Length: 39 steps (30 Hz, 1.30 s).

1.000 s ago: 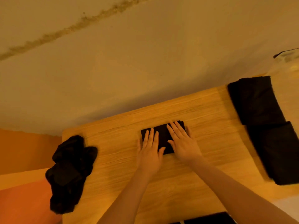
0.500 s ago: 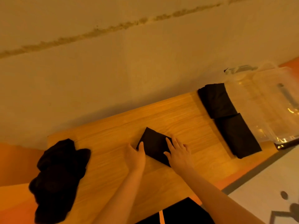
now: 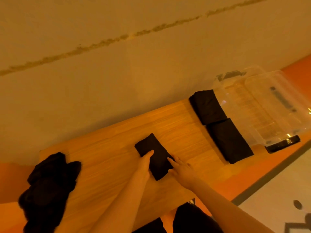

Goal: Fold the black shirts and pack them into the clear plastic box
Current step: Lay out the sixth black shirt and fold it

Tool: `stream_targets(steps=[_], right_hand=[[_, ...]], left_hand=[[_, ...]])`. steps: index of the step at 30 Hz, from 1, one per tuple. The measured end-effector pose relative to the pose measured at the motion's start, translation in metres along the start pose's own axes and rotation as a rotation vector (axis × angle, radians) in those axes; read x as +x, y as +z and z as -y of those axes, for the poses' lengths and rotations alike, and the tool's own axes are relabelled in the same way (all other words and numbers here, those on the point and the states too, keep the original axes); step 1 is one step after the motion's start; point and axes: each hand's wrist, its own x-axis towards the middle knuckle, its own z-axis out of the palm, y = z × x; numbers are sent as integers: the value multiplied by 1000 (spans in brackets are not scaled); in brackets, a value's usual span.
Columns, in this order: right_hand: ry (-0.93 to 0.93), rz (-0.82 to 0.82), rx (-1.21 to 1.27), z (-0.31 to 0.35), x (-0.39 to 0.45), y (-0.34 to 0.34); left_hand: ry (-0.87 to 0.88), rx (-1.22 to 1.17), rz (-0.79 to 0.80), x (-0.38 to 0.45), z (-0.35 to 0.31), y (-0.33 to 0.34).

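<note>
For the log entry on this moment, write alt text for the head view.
Both hands, left and right, grip a small folded black shirt from either side on a wooden table. Two folded shirts lie beside an empty clear plastic box to the right; a pile of unfolded shirts sits left.

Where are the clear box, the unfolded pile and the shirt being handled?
clear box (image 3: pixel 262 106), head view, side wall.
unfolded pile (image 3: pixel 48 187), head view, middle of heap.
small folded shirt (image 3: pixel 156 157), head view, top face between the hands.
</note>
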Motion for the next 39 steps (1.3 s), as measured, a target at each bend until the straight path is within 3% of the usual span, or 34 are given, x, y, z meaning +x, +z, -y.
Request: stream_targets(steps=[5,8,10,12,15,19,23,30,35,39], right_hand=[[198,-234,935,-16,-19,-15],[322,-23,1563,-24,-25,-25],[237,116,1800,-30,-27,-38],[115,79,1962,-38,-29,-51],[61,-111,2043,-54,-36,-68],[222,-402,1964,-88,-51,-81],[294,-540,1998,-126,-69,-90],[298,-492,1982,-178,-78,-99],[374,-416,1962,-179,-64,-93],[327,-361,1996,-155,-47,-91]], left_hand=[[57,-334,147,-27,1,33],[117,-380,257,-44,4,53],[141,-364,324,-54,6,66],[149,-307,360,-59,7,78],[136,-200,403,-61,10,96],[132,-69,437,-53,20,125],[115,50,465,-43,25,166],[84,117,463,-31,40,226],[99,85,423,-20,37,215],[127,47,339,-8,23,197]])
